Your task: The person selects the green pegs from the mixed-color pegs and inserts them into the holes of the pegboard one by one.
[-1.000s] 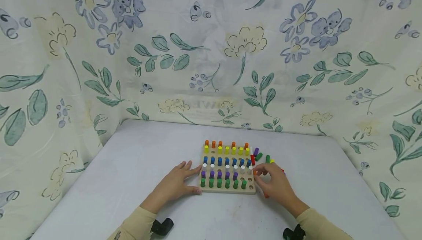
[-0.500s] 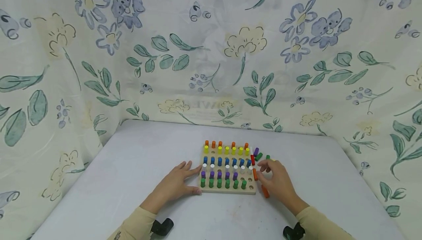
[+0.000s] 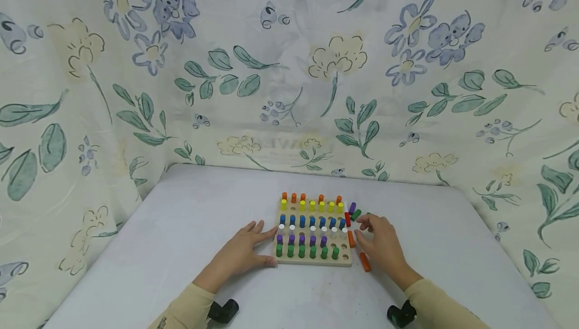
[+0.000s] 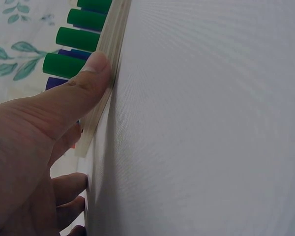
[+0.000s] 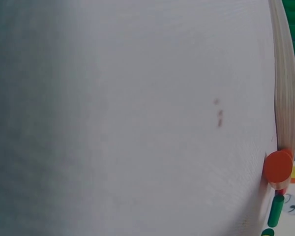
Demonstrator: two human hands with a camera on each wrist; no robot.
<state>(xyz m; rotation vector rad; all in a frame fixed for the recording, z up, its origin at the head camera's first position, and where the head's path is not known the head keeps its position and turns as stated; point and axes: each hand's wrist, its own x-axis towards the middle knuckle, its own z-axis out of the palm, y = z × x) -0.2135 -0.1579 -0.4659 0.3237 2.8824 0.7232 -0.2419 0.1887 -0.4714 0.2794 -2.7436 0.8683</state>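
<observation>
A wooden pegboard [image 3: 312, 263] holds upright rows of orange, yellow, blue, white, purple and green pegs [image 3: 301, 252], with some holes bare. My left hand [image 3: 244, 248] rests at its left side, thumb at the near corner and index finger at the edge; the left wrist view shows that thumb [image 4: 83, 86] on the wooden edge. Right of the board hovers my right hand [image 3: 382, 243], thumb and index finger apart, nothing visible between them. Close by its thumb lies an orange peg [image 3: 351, 239] along the board's edge, and another orange peg [image 3: 365, 262] is nearer me.
Loose purple [image 3: 353, 208], green [image 3: 356, 214] and red [image 3: 348, 219] pegs lie beyond the right hand, beside the board. A white cloth covers the table [image 3: 194, 208]. Floral fabric [image 3: 289, 93] hangs behind it. Black wrist devices [image 3: 223, 311] sit at both sleeves.
My right hand has drawn back rightward from the board's edge, uncovering the orange peg lying there. The left hand and the board stay in place.
</observation>
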